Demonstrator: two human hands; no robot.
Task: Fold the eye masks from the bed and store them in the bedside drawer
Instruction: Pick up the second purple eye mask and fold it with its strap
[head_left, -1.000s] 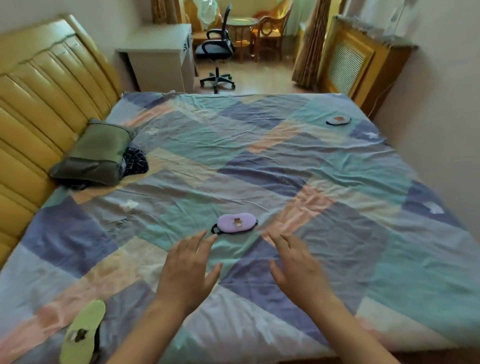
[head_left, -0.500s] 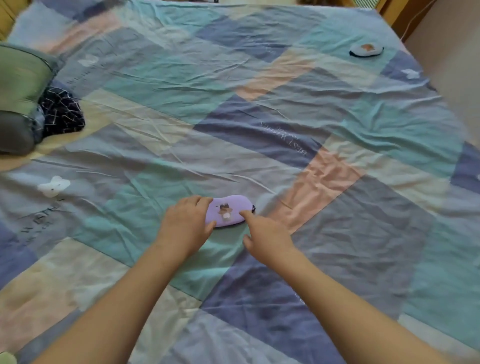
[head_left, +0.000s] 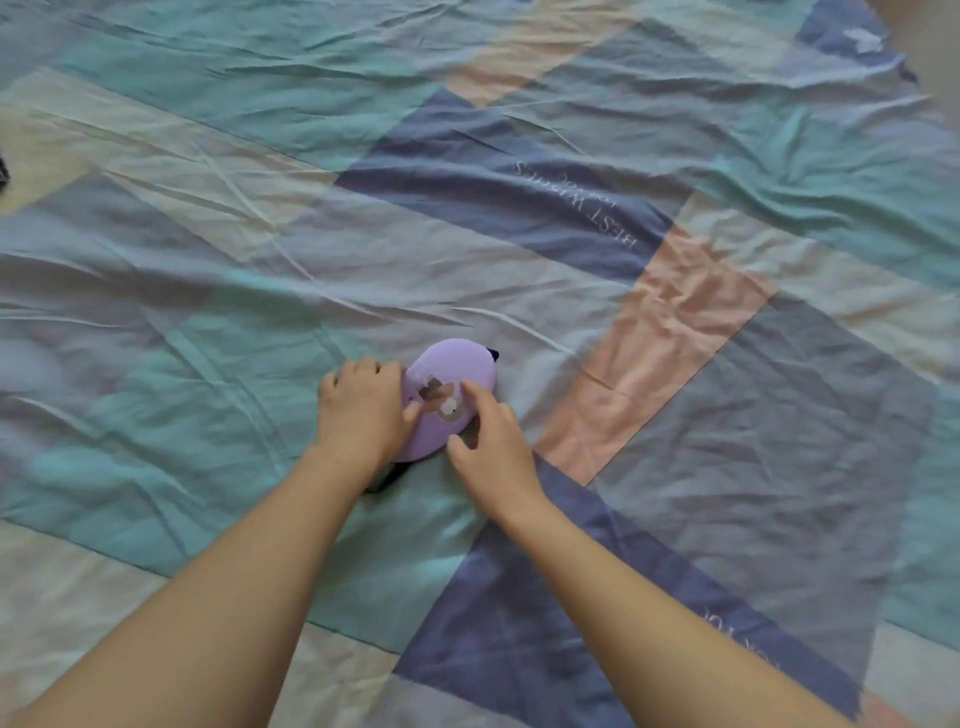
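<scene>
A purple eye mask (head_left: 453, 375) with a small brown and white patch lies on the patchwork bed cover (head_left: 727, 415), turned so it runs from upper right to lower left. My left hand (head_left: 361, 413) grips its left edge, fingers curled over it. On the mask's right side rests my right hand (head_left: 491, 434), with the index finger on the patch and the thumb at the lower edge. A bit of black strap (head_left: 387, 475) shows under my left wrist, and another black bit sticks out at the mask's top end.
The wrinkled bed cover fills the whole view. A dark object (head_left: 4, 174) peeks in at the left edge. No drawer or other mask is in view.
The camera has dropped closer over the bed. Both hands reached the purple mask, took hold of it and turned it from lying sideways to lying diagonally.
</scene>
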